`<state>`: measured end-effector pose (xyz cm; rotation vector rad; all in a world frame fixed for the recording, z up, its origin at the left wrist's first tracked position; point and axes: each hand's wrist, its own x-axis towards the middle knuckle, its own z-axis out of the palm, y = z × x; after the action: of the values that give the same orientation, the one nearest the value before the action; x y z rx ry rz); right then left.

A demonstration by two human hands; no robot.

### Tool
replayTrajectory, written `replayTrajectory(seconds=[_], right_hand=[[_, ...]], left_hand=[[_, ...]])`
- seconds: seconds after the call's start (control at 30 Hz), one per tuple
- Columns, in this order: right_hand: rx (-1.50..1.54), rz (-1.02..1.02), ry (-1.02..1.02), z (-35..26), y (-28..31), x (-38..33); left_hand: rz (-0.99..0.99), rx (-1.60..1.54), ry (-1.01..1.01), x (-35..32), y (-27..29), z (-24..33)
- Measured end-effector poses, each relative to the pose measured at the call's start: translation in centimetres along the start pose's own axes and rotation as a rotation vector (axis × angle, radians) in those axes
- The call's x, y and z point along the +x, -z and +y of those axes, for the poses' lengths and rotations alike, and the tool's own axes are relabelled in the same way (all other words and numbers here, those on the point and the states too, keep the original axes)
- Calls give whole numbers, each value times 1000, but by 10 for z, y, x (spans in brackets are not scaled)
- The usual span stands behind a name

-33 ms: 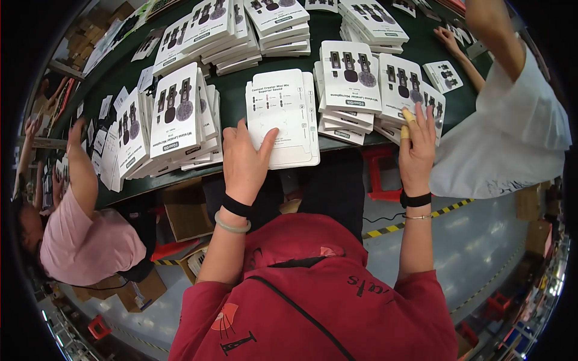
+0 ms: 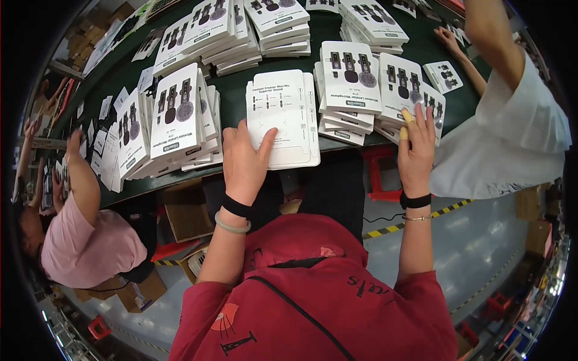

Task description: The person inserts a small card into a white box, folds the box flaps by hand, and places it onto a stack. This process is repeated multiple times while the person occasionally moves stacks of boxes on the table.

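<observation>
My left hand (image 2: pixel 248 159) rests at the lower left of a stack of white flat boxes (image 2: pixel 282 117), printed side up, right in front of me. Its thumb lies across the top box; the fingers are apart from the thumb, along the left edge. To the right, my right hand (image 2: pixel 416 144) is open, fingers stretched out over the near edge of a pile of white microphone boxes (image 2: pixel 400 84). Two of its fingers wear yellow finger cots (image 2: pixel 407 123). Another pile of microphone boxes (image 2: pixel 349 75) stands between the two hands.
More microphone boxes are stacked at left (image 2: pixel 174 111) and at the back (image 2: pixel 277 18) of the dark green table (image 2: pixel 235 84). A person in pink (image 2: pixel 90 240) works at left, one in white (image 2: pixel 500 138) close at right. A red stool (image 2: pixel 379 174) stands below the table.
Both my hands and the boxes look unmoved. The arms of the people on either side have shifted slightly.
</observation>
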<state>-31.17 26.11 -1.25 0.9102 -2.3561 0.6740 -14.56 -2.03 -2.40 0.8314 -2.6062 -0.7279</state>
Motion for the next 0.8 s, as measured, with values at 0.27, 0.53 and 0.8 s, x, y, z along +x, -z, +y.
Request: replayTrajectory(seconds=[0.27,0.53,0.8], right_hand=[[19,30,11,-40,16,-5],[193,-24,167,-90,22,0],[493,-188,99,-140,20,18]], left_hand=[[203,-146,-89,7,-7,-7],[284,-581,-30,1,9,0],[0,-597,-193,-75,46,2]])
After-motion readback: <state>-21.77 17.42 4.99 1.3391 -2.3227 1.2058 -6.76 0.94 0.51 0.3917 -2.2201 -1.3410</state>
